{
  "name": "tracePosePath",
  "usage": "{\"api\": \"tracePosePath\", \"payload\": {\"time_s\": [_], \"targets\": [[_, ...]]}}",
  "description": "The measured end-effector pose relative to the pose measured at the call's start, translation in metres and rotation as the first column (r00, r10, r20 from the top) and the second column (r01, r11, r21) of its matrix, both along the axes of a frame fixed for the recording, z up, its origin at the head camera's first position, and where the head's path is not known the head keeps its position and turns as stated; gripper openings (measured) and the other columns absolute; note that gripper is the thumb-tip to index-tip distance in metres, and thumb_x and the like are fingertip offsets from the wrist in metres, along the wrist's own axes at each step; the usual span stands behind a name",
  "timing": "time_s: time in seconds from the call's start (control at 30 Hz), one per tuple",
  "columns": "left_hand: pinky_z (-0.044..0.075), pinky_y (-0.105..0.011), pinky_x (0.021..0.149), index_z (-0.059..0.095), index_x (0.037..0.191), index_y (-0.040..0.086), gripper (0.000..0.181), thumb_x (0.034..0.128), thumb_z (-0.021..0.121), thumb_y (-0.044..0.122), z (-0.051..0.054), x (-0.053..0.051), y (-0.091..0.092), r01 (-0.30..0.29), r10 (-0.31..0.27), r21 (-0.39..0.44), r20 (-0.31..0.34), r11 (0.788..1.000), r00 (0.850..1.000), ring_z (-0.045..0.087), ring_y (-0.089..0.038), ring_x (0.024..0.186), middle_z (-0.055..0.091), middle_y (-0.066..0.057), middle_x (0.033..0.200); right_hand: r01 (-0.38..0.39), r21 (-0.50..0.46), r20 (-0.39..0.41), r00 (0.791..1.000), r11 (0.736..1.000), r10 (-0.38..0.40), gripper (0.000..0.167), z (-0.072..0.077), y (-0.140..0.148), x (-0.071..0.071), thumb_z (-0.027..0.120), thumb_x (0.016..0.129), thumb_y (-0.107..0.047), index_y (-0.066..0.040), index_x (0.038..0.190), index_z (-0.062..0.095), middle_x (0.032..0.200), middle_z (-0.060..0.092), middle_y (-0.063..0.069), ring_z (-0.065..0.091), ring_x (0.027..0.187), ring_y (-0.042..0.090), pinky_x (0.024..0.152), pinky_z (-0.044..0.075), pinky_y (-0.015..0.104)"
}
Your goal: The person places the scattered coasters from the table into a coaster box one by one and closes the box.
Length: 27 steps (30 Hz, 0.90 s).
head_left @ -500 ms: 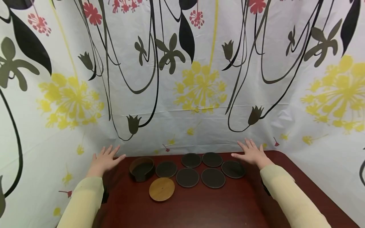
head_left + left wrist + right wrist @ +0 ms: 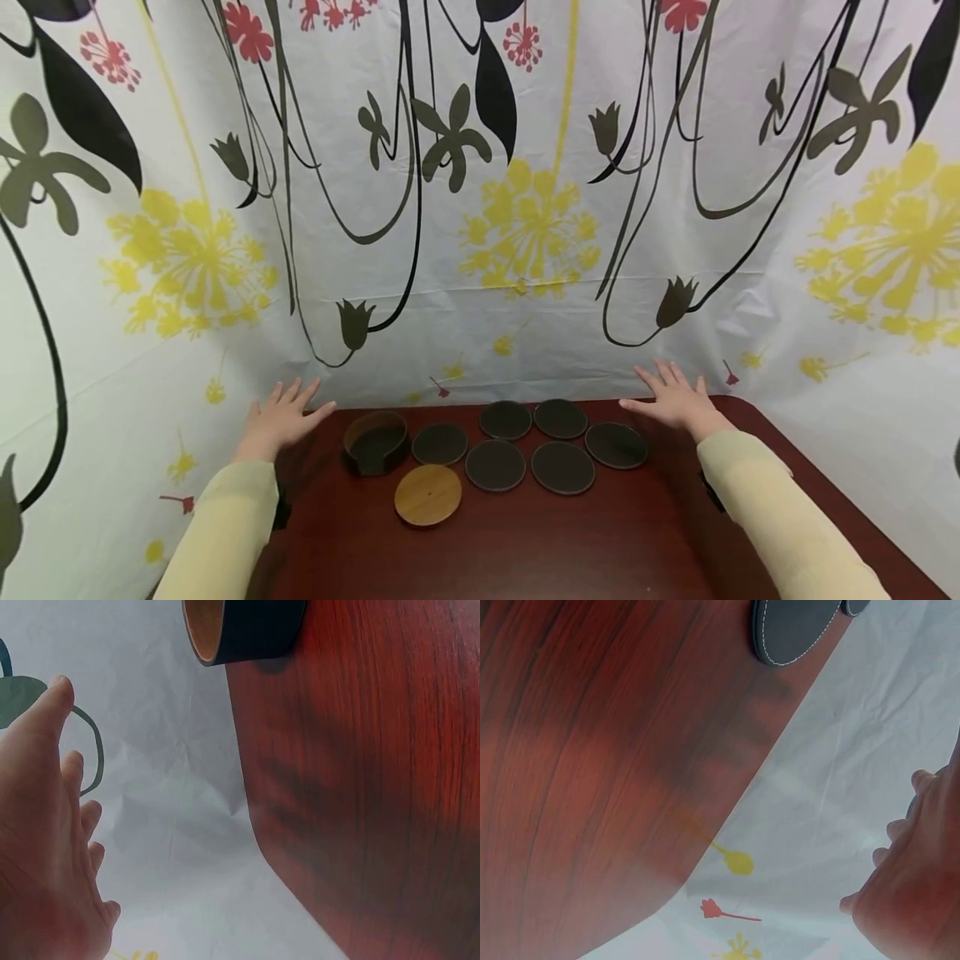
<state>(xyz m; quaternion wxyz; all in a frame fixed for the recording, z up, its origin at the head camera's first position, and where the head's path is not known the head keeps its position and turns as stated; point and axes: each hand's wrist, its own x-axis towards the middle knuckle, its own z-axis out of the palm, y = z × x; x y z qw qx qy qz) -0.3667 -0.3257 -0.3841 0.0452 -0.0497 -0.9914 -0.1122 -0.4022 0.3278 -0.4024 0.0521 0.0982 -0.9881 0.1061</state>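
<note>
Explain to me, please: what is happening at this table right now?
A person's left hand and right hand are spread open near the far corners of the table, holding nothing. The left is nearest to a round dark holder, the right to the rightmost dark disc, one of six. A wooden disc lies closer to the person.

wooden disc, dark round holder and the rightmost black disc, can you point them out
Wooden disc (image 2: 428,495): head view, middle of its top face.
Dark round holder (image 2: 259,631): left wrist view, on its outer wall.
Rightmost black disc (image 2: 616,445): head view, middle of its top face.
</note>
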Motion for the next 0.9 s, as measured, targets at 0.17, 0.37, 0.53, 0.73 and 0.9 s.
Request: {"api": "tracePosePath", "payload": {"time_s": [0.17,0.37,0.53,0.73,0.9], "targets": [[0.007,-0.073,0.104,0.018,0.156,0.010,0.083,0.0967,0.031,0.066,0.002,-0.004,0.002,0.026,-0.025,0.073,-0.017,0.997,1.000,0.007,-0.053,0.140,0.014,-0.029,0.156,-0.034,-0.033,-0.020,0.999,0.999,0.034,0.098,-0.003,-0.012,-0.001,0.048,0.085,-0.074,-0.007,0.153,0.028,0.155,0.010,0.032,0.006,0.141,0.051,0.098,-0.006,0.077],[0.017,-0.066,0.108,0.014,0.154,-0.001,0.075,0.1030,0.039,0.048,-0.004,0.004,0.010,0.113,-0.121,0.409,-0.007,0.906,0.993,0.013,-0.052,0.139,0.014,-0.032,0.154,-0.160,-0.051,-0.037,0.987,0.986,0.158,0.096,-0.010,-0.055,0.001,0.050,0.085,-0.074,-0.012,0.154,0.028,0.156,0.011,0.029,0.010,0.141,0.050,0.101,0.002,0.076],[0.022,-0.062,0.109,0.015,0.154,-0.001,0.073,0.1029,0.044,0.043,-0.015,0.009,0.019,0.037,-0.104,0.598,0.078,0.801,0.991,0.016,-0.048,0.140,0.013,-0.028,0.156,-0.285,-0.076,-0.001,0.958,0.955,0.286,0.094,-0.018,-0.097,0.005,0.053,0.085,-0.072,-0.015,0.155,0.027,0.158,0.012,0.024,0.012,0.142,0.048,0.103,0.005,0.075],[0.022,-0.056,0.112,0.016,0.155,0.003,0.071,0.1024,0.048,0.039,-0.040,0.007,0.021,-0.060,-0.095,0.825,0.137,0.562,0.986,0.014,-0.041,0.143,0.014,-0.024,0.158,-0.373,-0.122,0.071,0.921,0.920,0.383,0.093,-0.028,-0.144,0.005,0.058,0.083,-0.069,-0.018,0.155,0.027,0.160,0.013,0.019,0.012,0.144,0.042,0.106,0.006,0.071],[0.026,-0.056,0.110,0.017,0.155,0.002,0.066,0.1033,0.048,0.030,-0.059,0.006,0.025,-0.083,-0.103,0.870,0.151,0.485,0.983,0.019,-0.043,0.142,0.013,-0.027,0.157,-0.424,-0.156,0.116,0.889,0.892,0.443,0.093,-0.038,-0.174,0.003,0.064,0.081,-0.067,-0.020,0.154,0.031,0.160,0.016,0.016,0.016,0.144,0.039,0.107,0.009,0.070]]}}
